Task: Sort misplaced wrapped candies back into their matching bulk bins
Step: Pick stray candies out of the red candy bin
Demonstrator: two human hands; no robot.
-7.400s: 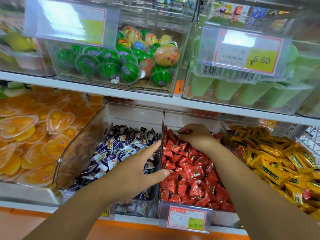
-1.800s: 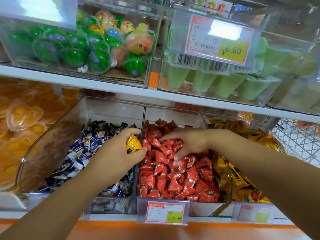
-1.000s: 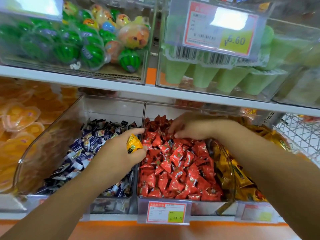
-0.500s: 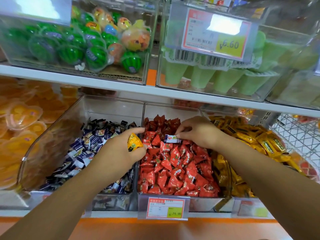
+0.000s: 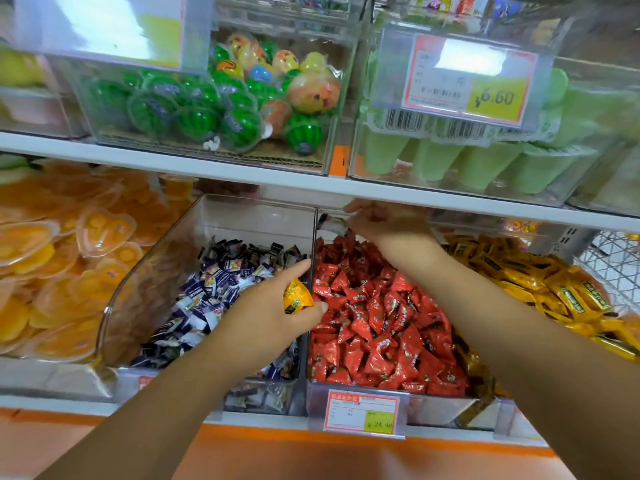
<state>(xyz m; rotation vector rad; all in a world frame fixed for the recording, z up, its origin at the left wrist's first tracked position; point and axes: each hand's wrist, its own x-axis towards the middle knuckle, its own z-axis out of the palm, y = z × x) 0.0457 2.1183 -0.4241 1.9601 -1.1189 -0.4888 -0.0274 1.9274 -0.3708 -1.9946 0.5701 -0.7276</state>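
Note:
Three clear bulk bins stand side by side on the lower shelf. The left bin point(image 5: 194, 244) holds blue-and-white wrapped candies, the middle bin point(image 5: 433, 407) red ones, the right bin yellow candies point(image 5: 540, 282). My left hand point(image 5: 273, 313) hovers over the divider between the left and middle bins and grips a yellow wrapped candy point(image 5: 297, 296) in its curled fingers. My right hand point(image 5: 384, 221) is raised at the back of the middle bin, just under the upper shelf, pinching a blue-and-white wrapped candy point(image 5: 331, 225) above the divider.
Orange jelly cups point(image 5: 62, 244) fill the section at far left. The white upper shelf edge point(image 5: 207, 168) carries bins of watermelon-shaped jellies point(image 5: 194, 112) and green cups point(image 5: 485, 161) close over my right hand. A price tag point(image 5: 362, 412) hangs on the middle bin's front.
My right hand has lifted the blue-and-white candy up from the red pile and carried it back and left toward the divider. My left hand keeps its hold on the yellow candy.

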